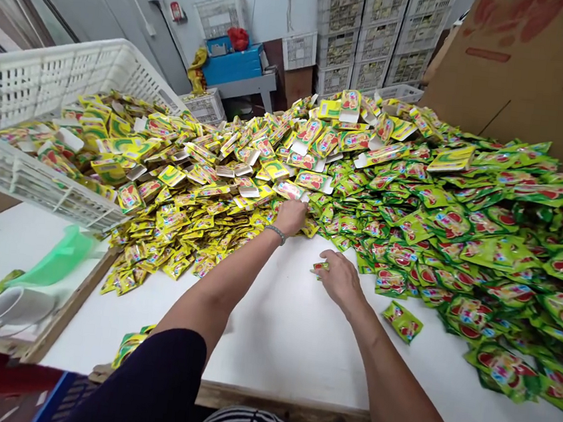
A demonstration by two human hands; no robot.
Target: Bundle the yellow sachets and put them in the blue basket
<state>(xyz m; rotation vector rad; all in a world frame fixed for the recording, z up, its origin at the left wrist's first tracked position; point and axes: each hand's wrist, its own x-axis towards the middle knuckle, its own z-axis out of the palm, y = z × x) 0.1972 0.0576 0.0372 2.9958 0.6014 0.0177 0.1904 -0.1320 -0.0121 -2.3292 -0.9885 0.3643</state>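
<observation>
My left hand point(291, 217), with a beaded bracelet at the wrist, reaches into the front of the pile. Its fingers are closed at a small yellow carton point(290, 190) with an open white flap; the fingertips are partly hidden. Just to the right and nearer to me, my right hand point(339, 276) pinches a small green packet point(320, 267) above the white table point(293, 333). Small yellow sachets point(178, 234) lie left of my left hand, with yellow cartons point(263, 145) heaped behind. Larger green packets point(458, 256) with red fruit pictures spread to the right. One green packet point(403, 321) lies apart beside my right forearm.
A white plastic basket point(139, 75) holding cartons tilts at the left. A white mug point(17, 311) and a green plastic scoop-like piece point(58, 258) stand beyond a wooden strip point(72, 310). A large cardboard box point(522, 75) rises at the back right. Stacked crates point(361, 31) line the wall.
</observation>
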